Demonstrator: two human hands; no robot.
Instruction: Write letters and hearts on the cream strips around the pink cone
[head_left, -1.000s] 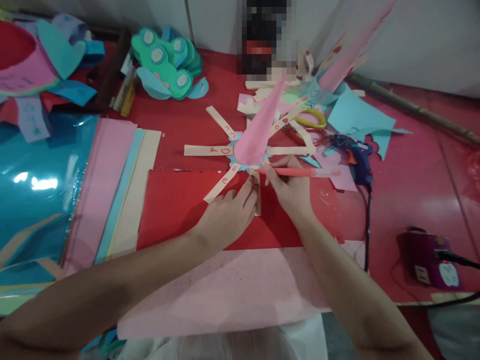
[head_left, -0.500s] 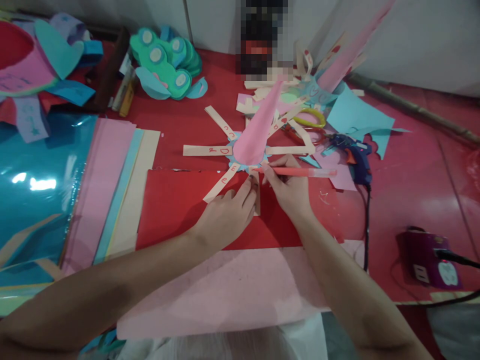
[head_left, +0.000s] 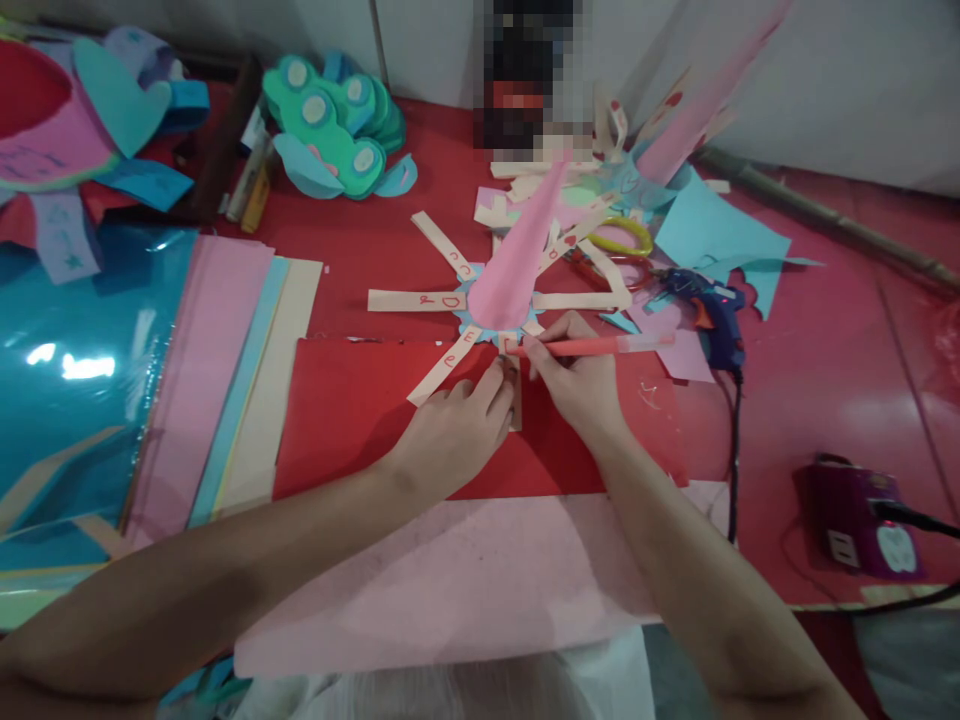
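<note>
A pink paper cone [head_left: 517,255] stands on a scalloped blue paper base, with cream strips fanning out around it. Red letters mark several strips, among them the one at the left [head_left: 401,301]. My left hand [head_left: 465,420] has its fingers close together, pressing down the front paper strip [head_left: 516,418]. In a pinch, my right hand [head_left: 577,370] holds a red pen [head_left: 600,346], its clear cap on the rear end. The pen tip touches the front strip near the base, beside a red letter stroke.
A blue glue gun [head_left: 709,305] and yellow-handled scissors [head_left: 626,236] lie to the right. Coloured paper sheets [head_left: 225,350] are stacked at left. Green paper cutouts [head_left: 330,130] sit at the back. A purple power socket box [head_left: 862,515] stands front right, near a bamboo stick [head_left: 832,210].
The pen tip has moved slightly down on the front strip, and a red letter stroke now shows there. My right hand shifted a little with it; my left hand stayed in place.
</note>
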